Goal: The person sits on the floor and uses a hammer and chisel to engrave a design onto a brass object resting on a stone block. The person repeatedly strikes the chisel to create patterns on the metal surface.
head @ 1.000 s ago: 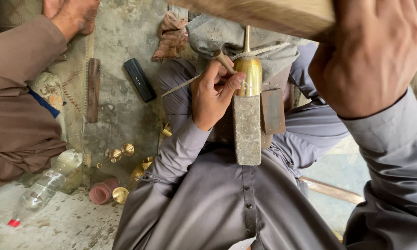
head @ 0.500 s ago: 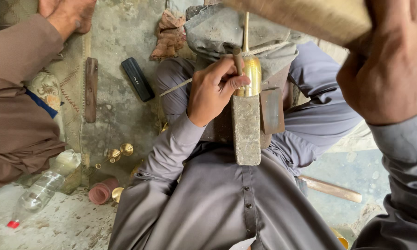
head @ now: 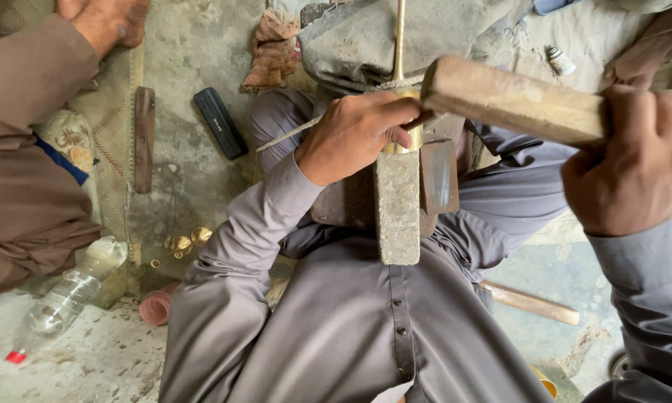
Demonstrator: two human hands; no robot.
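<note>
Left hand point(head: 355, 134) pinching brass piece point(head: 405, 142) on metal bar point(head: 397, 205); right hand point(head: 631, 168) clenched around wooden mallet point(head: 511, 98). Black rectangular case point(head: 219, 123) on floor point(head: 190, 52), clear plastic bottle point(head: 67, 295) lower left.

Left hand point(head: 355, 134) curled forward, fingers closed; right hand point(head: 635, 168) raised, fisted.

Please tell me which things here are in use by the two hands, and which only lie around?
In use: left hand, right hand, wooden mallet, brass piece, metal bar.

Lying about: black case, plastic bottle, rag, wooden stick, pink cup.
</note>
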